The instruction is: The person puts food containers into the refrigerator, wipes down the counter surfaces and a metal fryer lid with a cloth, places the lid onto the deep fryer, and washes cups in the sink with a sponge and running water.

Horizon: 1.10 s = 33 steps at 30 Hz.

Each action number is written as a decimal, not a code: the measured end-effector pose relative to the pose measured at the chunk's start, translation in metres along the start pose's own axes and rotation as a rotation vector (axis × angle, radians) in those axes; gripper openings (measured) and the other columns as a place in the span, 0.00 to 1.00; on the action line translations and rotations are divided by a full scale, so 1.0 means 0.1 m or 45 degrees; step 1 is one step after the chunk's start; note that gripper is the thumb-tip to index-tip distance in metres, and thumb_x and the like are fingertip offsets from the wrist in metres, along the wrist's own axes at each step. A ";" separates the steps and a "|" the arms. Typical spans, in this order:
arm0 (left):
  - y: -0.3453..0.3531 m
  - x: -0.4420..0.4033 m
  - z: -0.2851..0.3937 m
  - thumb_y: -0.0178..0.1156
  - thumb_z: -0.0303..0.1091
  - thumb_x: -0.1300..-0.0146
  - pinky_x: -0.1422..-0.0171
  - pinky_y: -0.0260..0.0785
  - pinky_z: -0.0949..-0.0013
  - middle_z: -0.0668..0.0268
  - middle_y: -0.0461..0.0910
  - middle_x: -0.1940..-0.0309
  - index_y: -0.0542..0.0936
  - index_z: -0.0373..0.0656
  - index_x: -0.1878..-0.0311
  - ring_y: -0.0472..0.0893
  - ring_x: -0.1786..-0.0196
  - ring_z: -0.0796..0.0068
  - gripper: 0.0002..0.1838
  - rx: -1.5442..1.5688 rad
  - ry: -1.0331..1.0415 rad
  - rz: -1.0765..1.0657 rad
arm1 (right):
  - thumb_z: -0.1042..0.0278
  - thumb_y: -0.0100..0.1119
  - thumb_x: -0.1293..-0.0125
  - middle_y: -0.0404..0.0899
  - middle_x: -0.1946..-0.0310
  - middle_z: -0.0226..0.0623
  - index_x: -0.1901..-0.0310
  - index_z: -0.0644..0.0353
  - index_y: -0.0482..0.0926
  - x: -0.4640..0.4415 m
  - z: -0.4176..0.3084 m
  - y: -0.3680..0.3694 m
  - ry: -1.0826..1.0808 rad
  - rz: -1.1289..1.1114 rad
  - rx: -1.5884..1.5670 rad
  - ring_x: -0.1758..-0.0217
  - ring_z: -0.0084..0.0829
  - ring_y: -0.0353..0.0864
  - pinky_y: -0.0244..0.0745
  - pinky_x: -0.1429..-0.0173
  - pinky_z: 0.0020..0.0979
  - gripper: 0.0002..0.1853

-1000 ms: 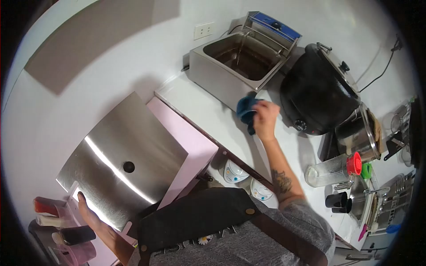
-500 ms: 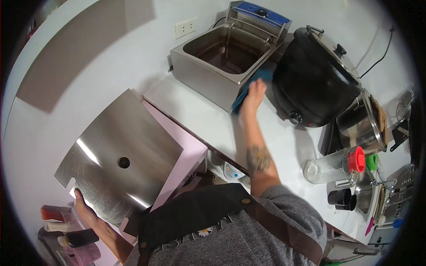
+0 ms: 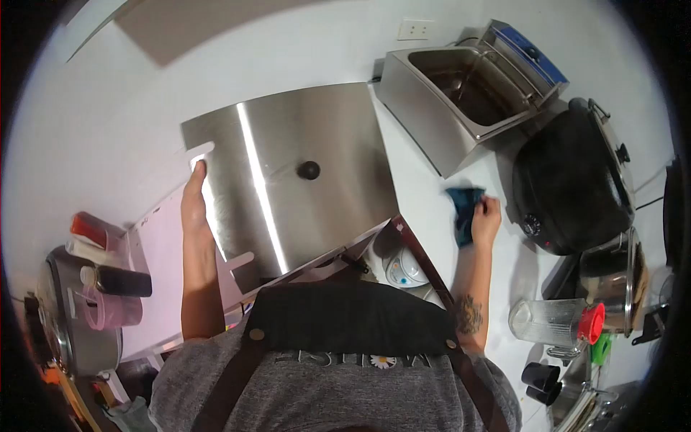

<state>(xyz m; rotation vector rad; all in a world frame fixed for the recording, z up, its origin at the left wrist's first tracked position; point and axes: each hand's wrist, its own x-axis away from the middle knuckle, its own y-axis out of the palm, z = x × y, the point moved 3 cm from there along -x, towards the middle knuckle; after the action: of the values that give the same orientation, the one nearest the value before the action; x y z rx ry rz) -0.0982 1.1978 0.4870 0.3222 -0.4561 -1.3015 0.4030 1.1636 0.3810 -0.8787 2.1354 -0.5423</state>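
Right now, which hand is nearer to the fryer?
Your right. The right hand holds the cloth on the near side of the fryer; the left hand grips the lid at its left edge, with the lid between it and the fryer.

A plain, pale wall [image 3: 288, 50] spans the far side, a white socket plate [image 3: 416, 29] fixed on it towards the right; a broad grey-brown shadow [image 3: 180, 32] lies across its upper left, near a pale slanting panel [image 3: 92, 27]; a white worktop [image 3: 417, 173] stretches along the right, its near edge trimmed with a dark reddish strip [image 3: 425, 261]; a pink surface [image 3: 155, 266] occupies the left; the light falls whitish, leaving soft shadows on the worktop.
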 end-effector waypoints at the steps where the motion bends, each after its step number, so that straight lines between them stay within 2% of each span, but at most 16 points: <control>1: 0.10 0.03 0.01 0.50 0.45 0.37 0.54 0.70 0.71 0.58 0.76 0.57 0.70 0.34 0.48 0.77 0.57 0.70 0.23 0.028 0.010 -0.070 | 0.77 0.52 0.47 0.73 0.63 0.45 0.62 0.66 0.76 0.09 0.06 -0.07 -0.021 -0.130 0.243 0.57 0.44 0.72 0.67 0.52 0.36 0.10; 3: 0.05 0.01 0.05 0.51 0.46 0.38 0.55 0.71 0.71 0.58 0.75 0.57 0.70 0.34 0.48 0.77 0.58 0.70 0.24 -0.026 -0.013 -0.048 | 0.72 0.54 0.46 0.72 0.60 0.44 0.59 0.62 0.76 0.24 -0.20 -0.20 -0.062 -0.087 0.441 0.55 0.44 0.70 0.66 0.51 0.38 0.11; 5: -0.02 -0.02 0.06 0.52 0.49 0.39 0.56 0.71 0.71 0.59 0.75 0.56 0.69 0.36 0.47 0.77 0.58 0.70 0.26 0.040 -0.025 -0.107 | 0.65 0.56 0.43 0.71 0.58 0.45 0.56 0.59 0.76 0.36 -0.81 -0.42 -0.262 0.399 0.824 0.53 0.45 0.69 0.65 0.50 0.40 0.14; 6: -0.05 -0.05 0.08 0.52 0.49 0.39 0.55 0.71 0.71 0.59 0.75 0.55 0.69 0.37 0.46 0.77 0.57 0.70 0.26 0.049 -0.006 -0.103 | 0.58 0.56 0.42 0.70 0.57 0.45 0.53 0.60 0.74 0.35 -0.75 -0.37 -0.292 0.260 0.440 0.55 0.42 0.70 0.65 0.51 0.38 0.18; 8: -0.04 -0.05 0.13 0.52 0.49 0.39 0.53 0.70 0.71 0.60 0.74 0.54 0.69 0.38 0.46 0.76 0.55 0.70 0.26 0.056 0.003 -0.111 | 0.45 0.49 0.38 0.68 0.47 0.38 0.45 0.59 0.69 0.42 -0.98 -0.18 0.295 -0.461 -0.735 0.52 0.28 0.69 0.64 0.50 0.35 0.28; 10: 0.10 -0.03 0.18 0.50 0.49 0.38 0.50 0.69 0.69 0.61 0.73 0.52 0.68 0.40 0.44 0.74 0.52 0.70 0.25 -0.060 0.017 -0.103 | 0.37 0.49 0.42 0.72 0.50 0.40 0.40 0.63 0.62 0.56 -1.27 0.00 0.565 -0.867 -1.546 0.51 0.31 0.71 0.65 0.47 0.30 0.38; 12: 0.08 -0.19 0.11 0.49 0.48 0.37 0.49 0.68 0.68 0.61 0.72 0.51 0.67 0.40 0.44 0.73 0.51 0.70 0.25 0.031 -0.048 -0.278 | 0.41 0.55 0.44 0.68 0.47 0.40 0.45 0.64 0.67 0.67 -1.38 0.02 0.782 -0.745 -1.466 0.44 0.31 0.65 0.58 0.39 0.29 0.35; 13: 0.10 -0.24 0.07 0.48 0.48 0.36 0.47 0.67 0.68 0.62 0.72 0.50 0.67 0.40 0.43 0.72 0.50 0.70 0.25 0.110 -0.102 -0.406 | 0.52 0.61 0.45 0.72 0.52 0.39 0.48 0.65 0.70 0.65 -1.49 -0.07 0.609 -0.873 -1.621 0.47 0.28 0.70 0.64 0.43 0.28 0.29; 15: 0.23 -0.16 0.14 0.45 0.49 0.35 0.47 0.67 0.67 0.62 0.72 0.50 0.65 0.40 0.42 0.72 0.49 0.69 0.25 0.043 -0.140 -0.395 | 0.59 0.61 0.45 0.76 0.57 0.37 0.48 0.66 0.69 0.67 -1.55 -0.07 0.570 -0.841 -1.677 0.58 0.25 0.75 0.69 0.52 0.23 0.27; 18: 0.16 -0.32 0.21 0.38 0.54 0.34 0.47 0.67 0.68 0.61 0.71 0.49 0.63 0.40 0.41 0.73 0.49 0.69 0.29 -0.020 -0.030 -0.534 | 0.65 0.61 0.46 0.77 0.60 0.36 0.48 0.66 0.69 0.72 -1.63 -0.20 0.581 -0.757 -1.816 0.60 0.25 0.77 0.71 0.54 0.23 0.24; 21: 0.03 -0.48 0.17 0.31 0.65 0.38 0.49 0.69 0.67 0.60 0.69 0.46 0.60 0.39 0.39 0.73 0.50 0.69 0.38 -0.185 -0.167 -0.725 | 0.66 0.61 0.46 0.77 0.59 0.37 0.49 0.67 0.69 0.75 -1.71 -0.29 0.513 -0.691 -1.946 0.59 0.26 0.77 0.72 0.54 0.26 0.23; 24: -0.09 -0.30 0.00 0.27 0.72 0.44 0.54 0.71 0.68 0.60 0.69 0.46 0.58 0.39 0.37 0.75 0.53 0.69 0.46 0.236 -0.291 -0.603 | 0.66 0.61 0.45 0.77 0.59 0.37 0.50 0.67 0.70 0.79 -1.76 -0.35 0.512 -0.527 -1.972 0.59 0.27 0.77 0.73 0.53 0.27 0.22; 27: -0.10 -0.17 -0.08 0.25 0.76 0.48 0.59 0.73 0.69 0.62 0.70 0.48 0.57 0.39 0.37 0.76 0.55 0.69 0.51 0.320 -0.232 -0.984 | 0.66 0.61 0.45 0.77 0.59 0.38 0.49 0.66 0.69 0.77 -1.55 -0.31 0.481 -0.638 -1.894 0.60 0.28 0.78 0.73 0.53 0.27 0.23; 30: -0.13 -0.17 -0.15 0.39 0.65 0.40 0.58 0.73 0.70 0.62 0.73 0.52 0.60 0.38 0.39 0.77 0.57 0.68 0.40 0.275 -0.279 -1.210 | 0.62 0.61 0.44 0.77 0.59 0.36 0.51 0.65 0.72 0.75 -1.37 -0.25 0.494 -0.733 -1.683 0.61 0.26 0.77 0.71 0.54 0.24 0.21; 32: -0.20 -0.16 -0.25 0.54 0.53 0.43 0.50 0.71 0.65 0.55 0.71 0.50 0.60 0.32 0.41 0.75 0.52 0.65 0.37 -0.318 -0.067 -0.855 | 0.59 0.56 0.40 0.77 0.60 0.32 0.54 0.67 0.74 0.72 -1.25 -0.18 0.513 -0.779 -1.462 0.59 0.22 0.75 0.69 0.55 0.23 0.20; 33: -0.18 -0.07 -0.24 0.54 0.53 0.43 0.50 0.71 0.65 0.55 0.71 0.50 0.60 0.32 0.41 0.75 0.52 0.65 0.37 -0.324 -0.067 -0.853 | 0.57 0.52 0.38 0.77 0.60 0.36 0.53 0.63 0.75 0.65 -1.10 -0.13 0.428 -0.589 -1.134 0.56 0.26 0.75 0.69 0.54 0.27 0.19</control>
<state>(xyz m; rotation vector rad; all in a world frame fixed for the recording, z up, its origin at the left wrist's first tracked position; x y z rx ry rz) -0.1030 1.2001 0.4568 0.2320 -0.2216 -2.0029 0.2923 1.1183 0.4269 -1.9062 2.5007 0.1059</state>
